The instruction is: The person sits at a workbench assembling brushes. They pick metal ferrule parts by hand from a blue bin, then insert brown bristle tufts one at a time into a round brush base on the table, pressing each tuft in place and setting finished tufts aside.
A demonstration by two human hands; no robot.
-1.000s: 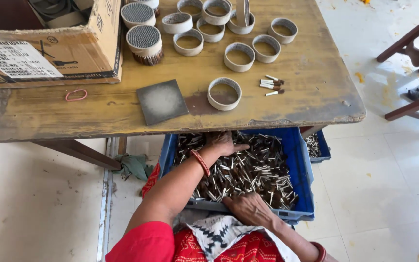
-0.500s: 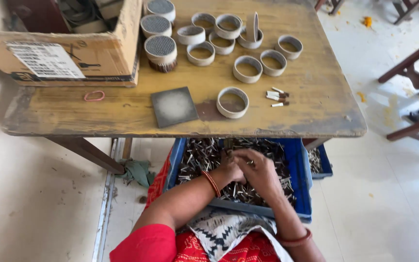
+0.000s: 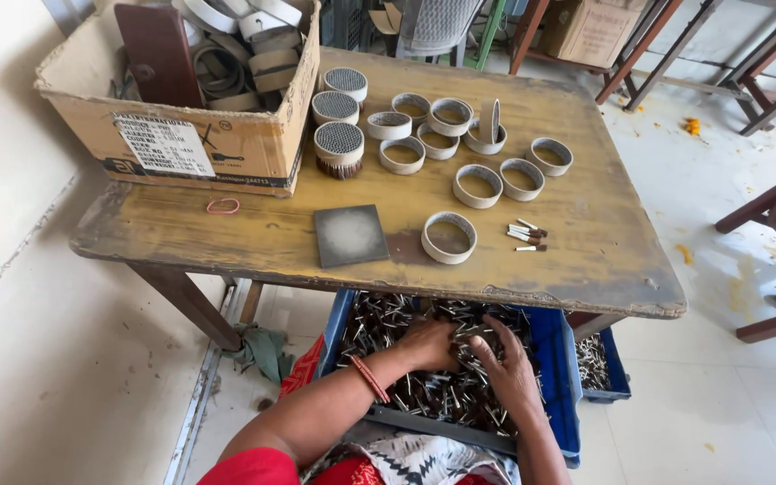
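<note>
Sticks [image 3: 424, 382]: loose heap in blue crate [image 3: 554, 359], 6 o'clock below table [image 3: 586, 260] | left hand [image 3: 428, 344]: curled, gathering sticks | right hand [image 3: 509, 368]: half-open, fingers pressed into heap | handling: likely light, thin, stiff, scatter-prone; pinch bundle mid-length.

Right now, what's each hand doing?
Left hand: curled in the small sticks in the blue crate; grip cannot be told.
Right hand: fingers spread, palm down on the sticks; holding nothing visible.
</note>
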